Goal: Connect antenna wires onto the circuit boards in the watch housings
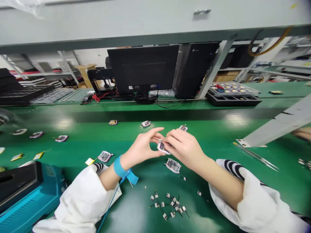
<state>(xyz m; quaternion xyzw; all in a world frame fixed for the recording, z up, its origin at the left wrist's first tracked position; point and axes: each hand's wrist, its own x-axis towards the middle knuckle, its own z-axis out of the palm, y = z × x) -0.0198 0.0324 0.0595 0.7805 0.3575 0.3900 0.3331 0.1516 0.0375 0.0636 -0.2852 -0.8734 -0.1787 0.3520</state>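
Note:
My left hand (142,144), with a blue wrist strap (119,167) below it, grips the left edge of a small white-framed device housing (161,146) between thumb and fingers. Over the same housing's right side, my right hand (183,145) has its fingers pinched together, covering much of it; whether a small part is between those fingertips is hidden. Just below the hands lies another open housing (173,165) with circuitry showing. Nearer to me, several small square parts with short wires (173,204) are scattered on the green mat.
A teal machine (52,184) stands at the lower left, near a housing with a yellow battery (90,161). Tweezers (257,156) lie right, beside a white metal post (279,123). More housings (146,124) sit farther back, before a monitor (145,68) and stacked trays (233,92).

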